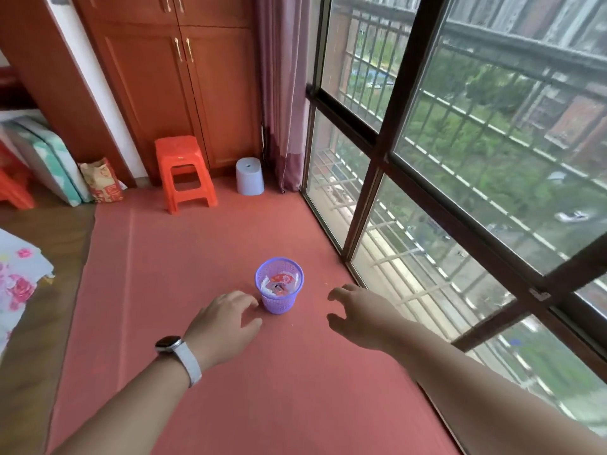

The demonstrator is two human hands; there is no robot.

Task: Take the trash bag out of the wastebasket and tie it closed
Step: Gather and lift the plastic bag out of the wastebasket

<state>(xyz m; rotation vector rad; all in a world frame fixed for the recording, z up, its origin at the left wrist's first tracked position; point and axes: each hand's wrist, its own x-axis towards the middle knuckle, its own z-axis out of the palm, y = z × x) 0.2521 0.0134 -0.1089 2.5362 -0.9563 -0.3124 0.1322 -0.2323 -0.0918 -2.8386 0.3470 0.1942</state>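
Below, purple wastebasket (279,286) upright between both spread, empty grips, left (226,323) nearer than right (358,318)

1. A lived-in home, a bedroom by its look: a reddish wooden wardrobe (170,90) fills the far wall.
2. In front of the wardrobe stand an orange plastic stool (184,174) and a low grey stool (249,176).
3. Right of the wardrobe hangs a pink curtain (285,93) beside a tall barred window (460,159) overlooking trees and buildings.
4. Left of the wardrobe lies floral bedding (16,280).
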